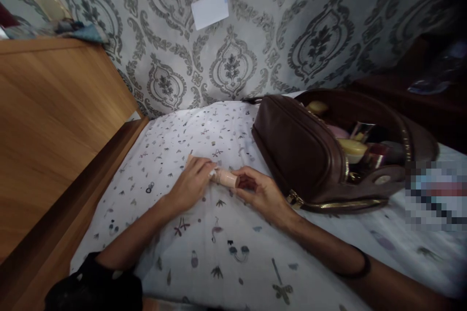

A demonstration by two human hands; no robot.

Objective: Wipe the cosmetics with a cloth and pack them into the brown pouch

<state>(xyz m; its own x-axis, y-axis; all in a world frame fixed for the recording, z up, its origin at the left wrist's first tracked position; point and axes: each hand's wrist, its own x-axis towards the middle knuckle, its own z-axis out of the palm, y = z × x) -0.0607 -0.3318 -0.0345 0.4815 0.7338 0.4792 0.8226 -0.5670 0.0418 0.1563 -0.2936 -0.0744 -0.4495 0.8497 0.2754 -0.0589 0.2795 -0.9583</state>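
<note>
A beige cosmetic tube lies between my two hands above the white patterned sheet. My left hand is closed around its left part, and a flat beige end sticks out beyond the fingers. A small white bit shows by my left fingertips; what it is I cannot make out. At the tube's right end, my right hand grips with thumb and fingers. Just right of that hand stands a brown toiletry bag, unzipped, with several cosmetics inside, among them a yellow-lidded jar.
A wooden panel borders the sheet on the left, with cloth on top. Behind is a patterned wall bearing a white card. A clear bottle lies at the dark far right. A blurred-out item sits right of the bag.
</note>
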